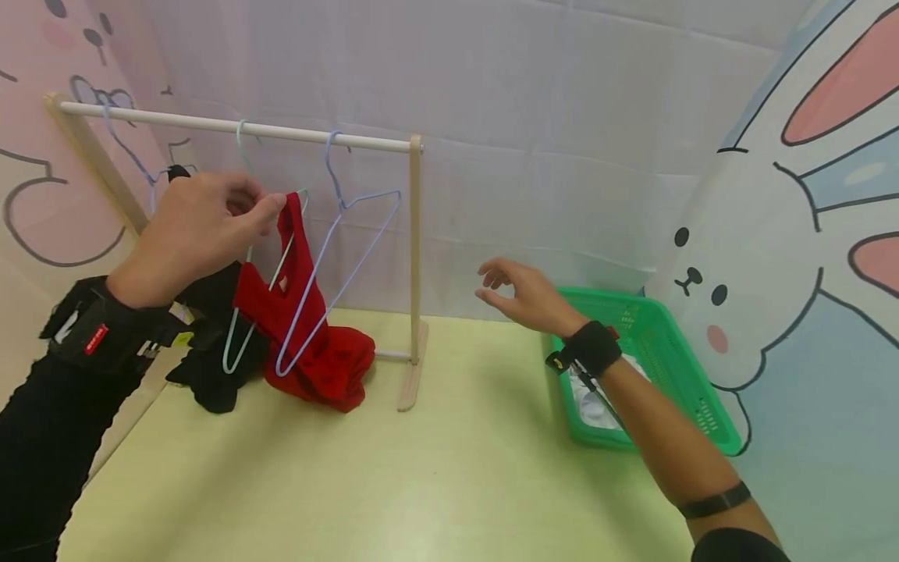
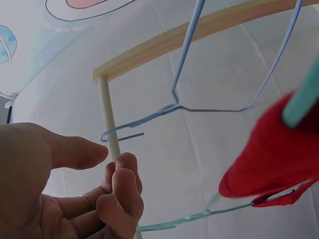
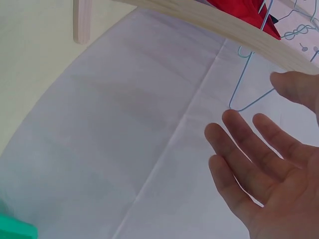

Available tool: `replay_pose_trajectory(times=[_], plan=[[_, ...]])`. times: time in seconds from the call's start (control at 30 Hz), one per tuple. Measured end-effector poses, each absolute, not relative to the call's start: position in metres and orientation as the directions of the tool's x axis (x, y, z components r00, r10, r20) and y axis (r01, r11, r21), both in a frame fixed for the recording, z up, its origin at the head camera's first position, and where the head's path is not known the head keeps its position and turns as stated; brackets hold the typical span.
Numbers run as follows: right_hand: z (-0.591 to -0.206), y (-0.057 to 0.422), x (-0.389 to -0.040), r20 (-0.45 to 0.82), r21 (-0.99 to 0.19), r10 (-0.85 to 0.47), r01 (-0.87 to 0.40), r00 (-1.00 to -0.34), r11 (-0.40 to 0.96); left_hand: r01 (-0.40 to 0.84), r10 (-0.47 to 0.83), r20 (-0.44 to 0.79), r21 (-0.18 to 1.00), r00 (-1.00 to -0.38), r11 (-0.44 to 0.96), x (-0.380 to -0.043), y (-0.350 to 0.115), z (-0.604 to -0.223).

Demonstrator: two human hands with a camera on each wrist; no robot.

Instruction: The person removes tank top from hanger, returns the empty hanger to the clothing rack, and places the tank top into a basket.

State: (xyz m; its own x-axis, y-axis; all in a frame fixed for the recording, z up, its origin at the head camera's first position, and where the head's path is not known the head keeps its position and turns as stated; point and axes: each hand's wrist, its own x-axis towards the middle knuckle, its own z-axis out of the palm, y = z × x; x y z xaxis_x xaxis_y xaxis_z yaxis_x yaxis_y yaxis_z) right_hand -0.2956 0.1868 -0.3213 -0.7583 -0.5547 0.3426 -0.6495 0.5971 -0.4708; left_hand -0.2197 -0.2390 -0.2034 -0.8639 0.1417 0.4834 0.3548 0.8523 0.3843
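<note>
My left hand (image 1: 204,230) is raised at the rack beside a red sleeveless garment (image 1: 319,355), its thumb near the strap in the head view. In the left wrist view, thumb and loosely bent fingers stand apart with nothing between them. A mint-green hanger (image 1: 240,139) carries the red garment, whose lower part lies bunched on the table. Just right of it hangs a bare lavender-blue hanger (image 1: 335,181). My right hand (image 1: 530,297) hovers near the green basket (image 1: 677,355), fingers spread and palm bare in the right wrist view.
The hangers hang from the white bar (image 1: 295,133) of a wooden-ended rack (image 1: 415,257). Black clothing (image 1: 214,382) hangs at the left, partly hidden by my left arm. White cloth (image 1: 593,406) lies in the basket. A pale curtain backs the yellowish table (image 1: 421,484).
</note>
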Motion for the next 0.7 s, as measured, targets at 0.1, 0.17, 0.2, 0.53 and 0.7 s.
replay_pose_trajectory(times=[0.1,0.17,0.2,0.53,0.7], plan=[[-0.324,0.18,-0.301,0.353,-0.504,-0.534,-0.637,-0.768,0.584,0.343,0.126,0.499,0.372,-0.858,0.862,-0.223,-0.248,-0.203],[-0.326,0.177,-0.304,0.359,-0.516,-0.53,-0.637,-0.768,0.573,0.328,0.11,0.492,0.384,-0.864,0.863,-0.225,-0.252,-0.203],[-0.327,0.176,-0.305,0.363,-0.52,-0.527,-0.637,-0.768,0.57,0.32,0.104,0.485,0.388,-0.869,0.864,-0.227,-0.254,-0.203],[-0.33,0.157,-0.317,0.396,-0.562,-0.522,-0.649,-0.756,0.513,0.262,0.057,0.465,0.387,-0.883,0.884,-0.231,-0.264,-0.207],[-0.331,0.144,-0.321,0.389,-0.588,-0.512,-0.634,-0.766,0.502,0.225,0.024,0.456,0.392,-0.89,0.892,-0.233,-0.269,-0.209]])
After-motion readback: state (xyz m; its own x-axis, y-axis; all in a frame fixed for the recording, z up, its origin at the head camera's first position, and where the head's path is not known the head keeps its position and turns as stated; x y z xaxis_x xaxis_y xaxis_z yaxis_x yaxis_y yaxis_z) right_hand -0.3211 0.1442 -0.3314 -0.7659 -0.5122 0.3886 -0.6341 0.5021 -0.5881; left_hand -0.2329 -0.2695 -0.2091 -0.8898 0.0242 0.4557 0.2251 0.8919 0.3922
